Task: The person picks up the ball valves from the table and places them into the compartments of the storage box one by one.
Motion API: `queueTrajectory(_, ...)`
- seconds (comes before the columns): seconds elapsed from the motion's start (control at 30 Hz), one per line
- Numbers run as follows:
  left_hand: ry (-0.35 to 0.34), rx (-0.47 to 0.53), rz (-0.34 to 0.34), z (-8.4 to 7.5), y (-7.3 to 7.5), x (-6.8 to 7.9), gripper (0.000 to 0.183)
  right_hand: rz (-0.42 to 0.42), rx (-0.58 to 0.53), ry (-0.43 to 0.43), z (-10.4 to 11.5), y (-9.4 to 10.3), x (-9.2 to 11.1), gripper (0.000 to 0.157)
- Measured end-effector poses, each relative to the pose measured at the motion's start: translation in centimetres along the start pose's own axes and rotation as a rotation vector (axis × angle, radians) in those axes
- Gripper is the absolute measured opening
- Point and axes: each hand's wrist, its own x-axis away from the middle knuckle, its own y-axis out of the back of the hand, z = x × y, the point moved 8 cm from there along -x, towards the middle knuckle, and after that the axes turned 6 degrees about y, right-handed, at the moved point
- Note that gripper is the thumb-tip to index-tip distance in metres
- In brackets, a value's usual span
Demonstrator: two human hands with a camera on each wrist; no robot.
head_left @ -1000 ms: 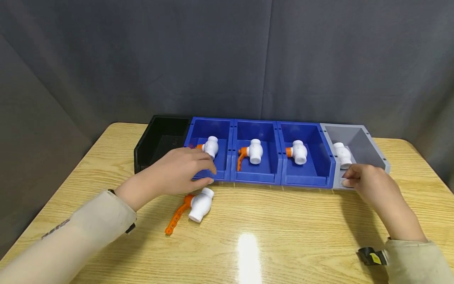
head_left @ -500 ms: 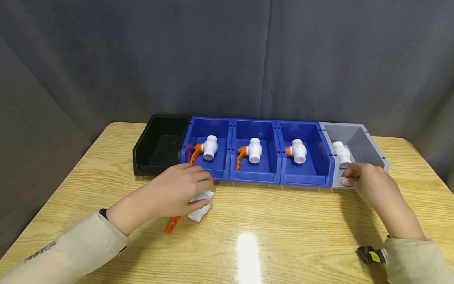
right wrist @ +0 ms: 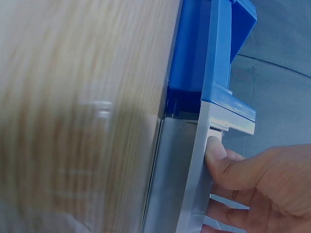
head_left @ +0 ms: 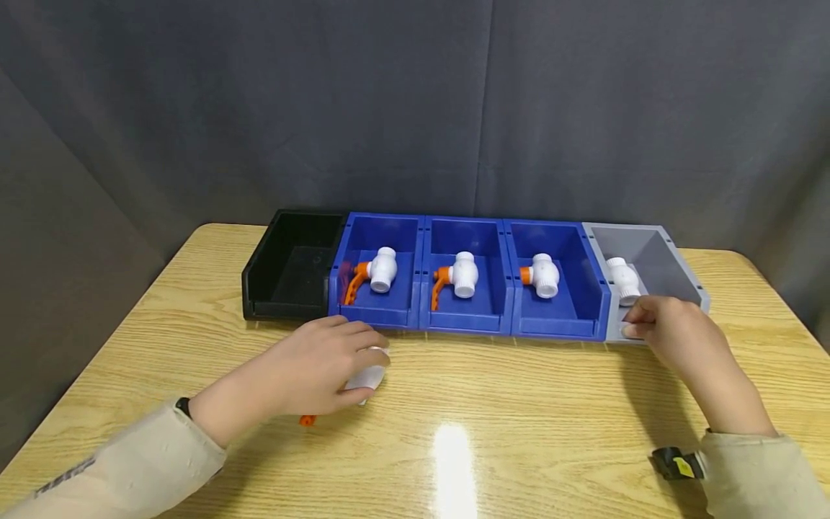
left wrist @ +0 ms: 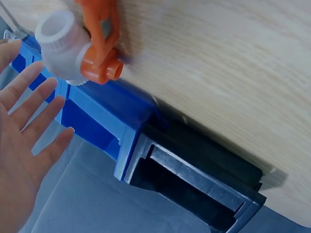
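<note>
My left hand [head_left: 327, 364] reaches over a white ball valve [head_left: 369, 377] on the table and covers much of it. The tip of its orange handle [head_left: 308, 419] shows below the palm. In the left wrist view the fingers are spread, apart from the valve [left wrist: 60, 48]. My right hand [head_left: 681, 335] stays at the front of the grey bin [head_left: 695, 285], thumb and index finger together at its lip; in the right wrist view the thumb [right wrist: 218, 155] lies against the rim. A white valve [head_left: 624, 280] lies just behind those fingers. The other right fingertips are partly hidden.
Left of the grey bin runs a joined row: three blue bins [head_left: 467, 324], each holding a white valve [head_left: 464, 274] with orange parts, and a black bin [head_left: 285, 310] at the left end. A dark curtain [head_left: 415, 108] hangs behind the wooden table [head_left: 519, 418].
My left hand has drawn back from the left blue bin, towards me and down over the valve on the table. The valve in that bin is uncovered now. My right hand has not moved.
</note>
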Motion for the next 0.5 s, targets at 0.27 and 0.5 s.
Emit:
queueTrajectory(0.27,0.043,0.045,0.112,0.2,-1.6,0.5,0.06,0.001,-0.001,-0.002,0.0,-0.1,0.0,0.01)
queueTrajectory(0.5,0.067,0.06,0.135,0.5,-2.6,0.5,0.069,0.007,0.001,-0.014,-0.1,-0.2,0.0,0.01)
